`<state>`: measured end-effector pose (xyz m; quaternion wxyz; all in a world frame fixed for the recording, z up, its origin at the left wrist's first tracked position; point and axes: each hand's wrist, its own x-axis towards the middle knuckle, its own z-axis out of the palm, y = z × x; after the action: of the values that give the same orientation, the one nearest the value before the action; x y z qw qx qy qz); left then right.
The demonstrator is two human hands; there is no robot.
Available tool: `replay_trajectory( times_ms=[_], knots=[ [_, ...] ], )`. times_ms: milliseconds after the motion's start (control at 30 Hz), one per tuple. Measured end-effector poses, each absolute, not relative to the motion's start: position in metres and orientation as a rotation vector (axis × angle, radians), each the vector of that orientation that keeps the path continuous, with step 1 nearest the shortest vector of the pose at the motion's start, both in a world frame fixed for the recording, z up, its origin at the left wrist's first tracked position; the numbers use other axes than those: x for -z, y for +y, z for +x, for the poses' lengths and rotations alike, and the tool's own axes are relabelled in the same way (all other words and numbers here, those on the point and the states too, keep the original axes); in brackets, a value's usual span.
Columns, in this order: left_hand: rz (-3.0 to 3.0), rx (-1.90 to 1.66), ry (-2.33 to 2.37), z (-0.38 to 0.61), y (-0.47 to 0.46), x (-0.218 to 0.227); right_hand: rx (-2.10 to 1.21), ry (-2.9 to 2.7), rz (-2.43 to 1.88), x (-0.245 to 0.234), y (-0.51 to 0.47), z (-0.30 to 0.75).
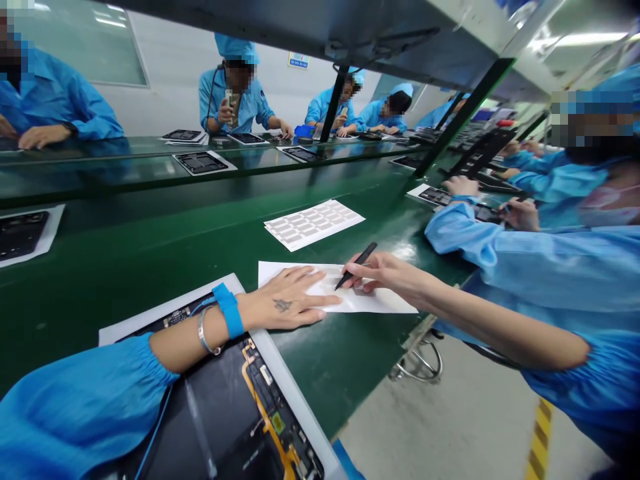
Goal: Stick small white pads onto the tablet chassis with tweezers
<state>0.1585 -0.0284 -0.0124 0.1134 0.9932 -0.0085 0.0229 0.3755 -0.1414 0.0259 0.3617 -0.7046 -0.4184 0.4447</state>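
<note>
My left hand (pixel 287 298) lies spread and palm down on a white sheet (pixel 385 301), pressing its left part against the green bench. In my right hand (pixel 380 272) are slim black tweezers (pixel 356 266), gripped between thumb and fingers, the pointed tip down at the sheet near my left fingertips. Faint pale patches show on that sheet; what they are I cannot make out. Under my left forearm sits an opened tablet-like device (pixel 230 400) with a dark inside and an orange flex cable (pixel 265 417), resting on a white backing. A blue wrist strap circles my left wrist.
Beyond my hands lies a sheet of grey rectangular labels (pixel 315 223). Other opened devices rest on the bench (pixel 200 162), (pixel 23 233). A co-worker (pixel 540 267) sits close on my right, and several more work across the bench. A shelf (pixel 300 33) hangs overhead on dark posts.
</note>
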Motion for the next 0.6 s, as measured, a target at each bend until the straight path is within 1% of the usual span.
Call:
replay_trajectory(
  times_ms=[333,467,600],
  knots=[
    [2.933,-0.112,-0.048,0.159,-0.026,0.016,-1.018,-0.984,-1.722,-0.015,-0.15,0.374],
    [3.021,-0.16,-0.073,0.164,-0.029,0.022,-0.906,-0.948,-1.559,-0.029,-0.148,0.363],
    [3.14,-0.305,-0.031,0.146,-0.029,0.008,-0.803,-0.939,-1.534,-0.046,-0.148,0.346]
  ],
)
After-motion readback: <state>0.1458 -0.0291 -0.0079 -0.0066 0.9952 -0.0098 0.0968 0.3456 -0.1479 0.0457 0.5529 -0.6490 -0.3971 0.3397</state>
